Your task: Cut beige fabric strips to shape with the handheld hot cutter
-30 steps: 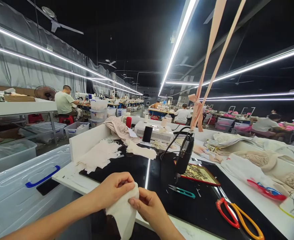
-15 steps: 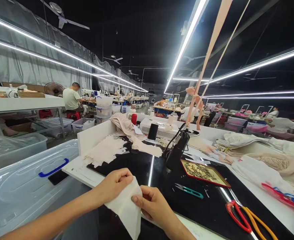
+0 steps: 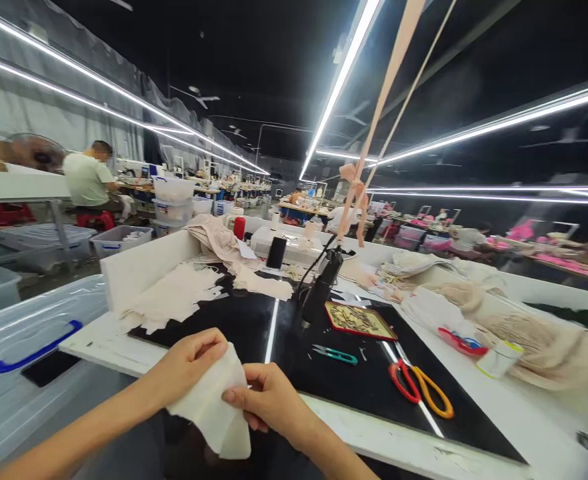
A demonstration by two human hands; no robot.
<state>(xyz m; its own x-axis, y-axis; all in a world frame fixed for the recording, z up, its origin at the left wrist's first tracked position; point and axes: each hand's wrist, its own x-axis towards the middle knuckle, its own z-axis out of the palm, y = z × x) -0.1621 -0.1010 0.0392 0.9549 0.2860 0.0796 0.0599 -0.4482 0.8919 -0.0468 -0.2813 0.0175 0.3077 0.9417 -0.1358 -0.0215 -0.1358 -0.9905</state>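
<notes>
A cream piece of fabric (image 3: 214,400) hangs between my two hands, above the front edge of the table. My left hand (image 3: 197,353) pinches its upper left corner with the fingers curled. On the other side, my right hand (image 3: 264,397) grips the fabric's right edge between thumb and fingers. The cloth drapes loosely below, with a faint lengthwise line down it. Beyond my hands, a stack of pale cut fabric pieces (image 3: 174,293) lies at the left of the black work surface (image 3: 254,327). A smaller pile of cut pieces (image 3: 261,283) is beside it.
Teal thread snips (image 3: 341,355) and scissors with red and orange handles (image 3: 421,387) lie to the right. Behind them are a red-rimmed tray (image 3: 359,320) and a black upright device (image 3: 321,290). A lidded plastic bin (image 3: 34,333) stands at left, bearing a dark phone (image 3: 49,367).
The view has swung to the right, so the table and hands sit further left. Both hands still hold the fabric, whose lower end now hangs more bunched.
</notes>
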